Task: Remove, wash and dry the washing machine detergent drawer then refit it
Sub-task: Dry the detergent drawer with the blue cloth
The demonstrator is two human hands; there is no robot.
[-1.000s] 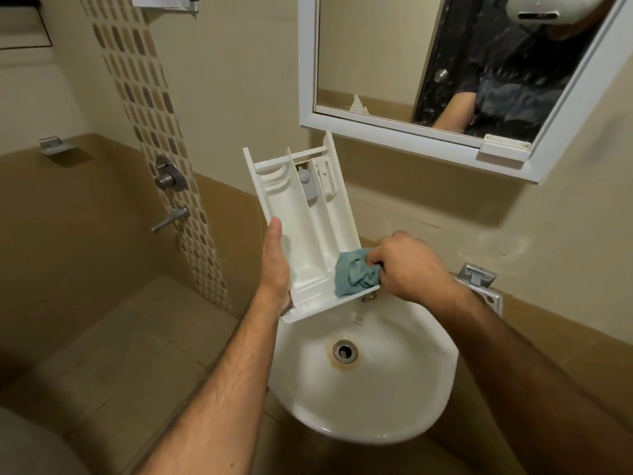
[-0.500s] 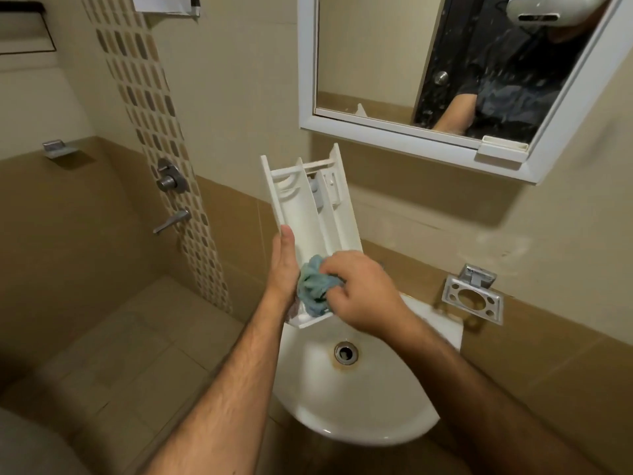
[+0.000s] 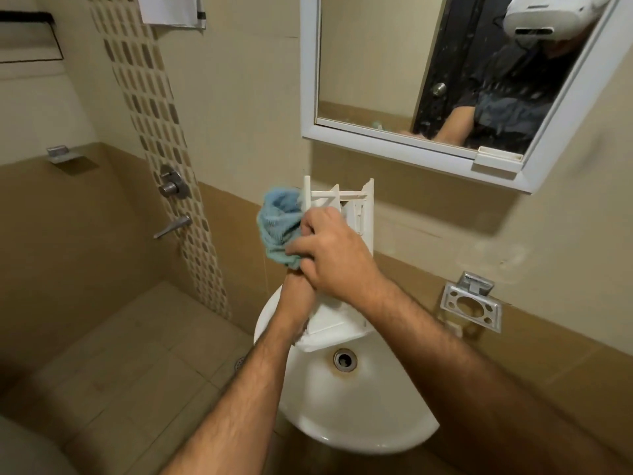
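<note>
1. White sink [image 3: 363, 423] is sitting nearest, w/ metal drain [image 3: 345, 360] showing
2. L hand [image 3: 295, 296] is gripping detergent drawer [image 3: 359, 214] by its lower left side, keeping it upright over sink's back edge
3. R hand [image 3: 334, 252] is clutching blue cloth [image 3: 279, 224] against drawer's upper left side
4. Mirror [image 3: 428, 73] is hanging on wall behind

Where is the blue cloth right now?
In the head view, the blue cloth is at centre frame, gripped by the right hand against the upper left side of the detergent drawer, above the sink.
</note>
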